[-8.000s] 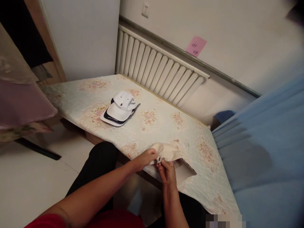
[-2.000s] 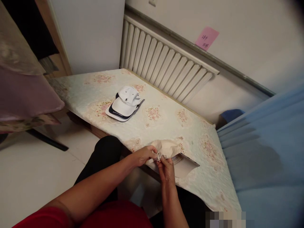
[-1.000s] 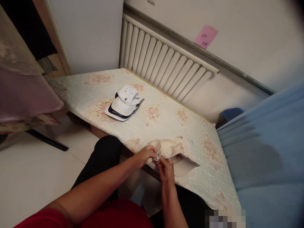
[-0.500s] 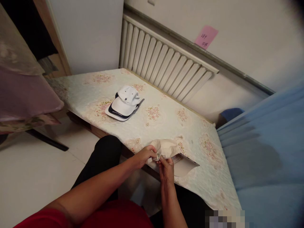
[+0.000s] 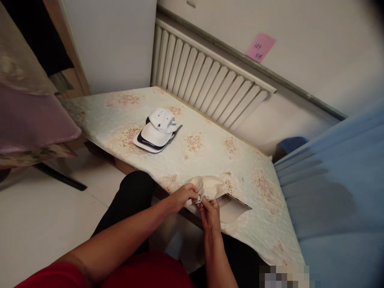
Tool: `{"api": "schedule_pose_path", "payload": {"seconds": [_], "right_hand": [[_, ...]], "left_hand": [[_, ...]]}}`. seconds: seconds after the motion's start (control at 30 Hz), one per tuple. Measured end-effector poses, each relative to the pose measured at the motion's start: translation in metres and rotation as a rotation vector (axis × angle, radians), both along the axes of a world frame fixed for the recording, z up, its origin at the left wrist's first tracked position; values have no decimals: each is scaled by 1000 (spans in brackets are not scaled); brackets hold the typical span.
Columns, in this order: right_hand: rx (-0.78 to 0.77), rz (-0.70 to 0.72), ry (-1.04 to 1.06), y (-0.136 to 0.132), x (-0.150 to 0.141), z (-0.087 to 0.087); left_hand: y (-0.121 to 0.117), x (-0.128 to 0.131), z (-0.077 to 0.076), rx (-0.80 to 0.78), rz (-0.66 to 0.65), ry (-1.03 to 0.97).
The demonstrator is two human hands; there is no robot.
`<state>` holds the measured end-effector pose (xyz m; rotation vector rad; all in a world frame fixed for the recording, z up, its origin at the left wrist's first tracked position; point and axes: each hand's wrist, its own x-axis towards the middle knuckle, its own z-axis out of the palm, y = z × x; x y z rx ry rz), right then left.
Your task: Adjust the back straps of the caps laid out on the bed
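Observation:
A beige cap [image 5: 211, 187] lies at the near edge of the flower-patterned bed surface, its brim pointing right. My left hand [image 5: 183, 197] pinches the cap's back strap from the left. From below, my right hand [image 5: 211, 211] grips the same strap beside a small metal buckle [image 5: 199, 197]. Both sets of fingertips nearly meet there and partly hide the buckle. Farther off to the left, a stack of white and dark caps [image 5: 159, 130] sits on the cover, with a white one on top.
A flower-patterned cover [image 5: 207, 156] spreads over the bed surface. Behind it stands a white radiator [image 5: 207, 72] below a pink note [image 5: 260, 47]. A blue curtain [image 5: 336, 188] hangs at the right, and draped cloth [image 5: 33, 116] is at the left.
Almost nothing differs. Both hands stay on the cap's strap, with only a slight shift of the fingers at the buckle.

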<state>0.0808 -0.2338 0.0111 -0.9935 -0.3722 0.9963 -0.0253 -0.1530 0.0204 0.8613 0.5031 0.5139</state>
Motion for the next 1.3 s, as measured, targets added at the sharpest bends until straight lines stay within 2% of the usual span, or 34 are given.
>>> {"api": "schedule_pose_path", "payload": {"seconds": [0.2,0.43,0.57,0.77,0.83,1.03,1.3], "right_hand": [[-12,9,4,-2,2,0],[-31,9,10,-3,2,-2],[-34,16,11,-4,1,-2],[-22,21,16,-5,1,1],[-28,22,16,-5,1,1],[-18,40,21,-5,1,1],[-15,41,34,-5,1,1]], "left_hand": [[1,-2,0,13,-40,-10],[0,0,-2,62,13,25],[-3,0,1,139,79,109],[-4,-2,5,272,74,272],[-4,-1,4,262,85,280],[-4,1,-4,134,102,104],[-1,-2,-10,137,102,111]]}}
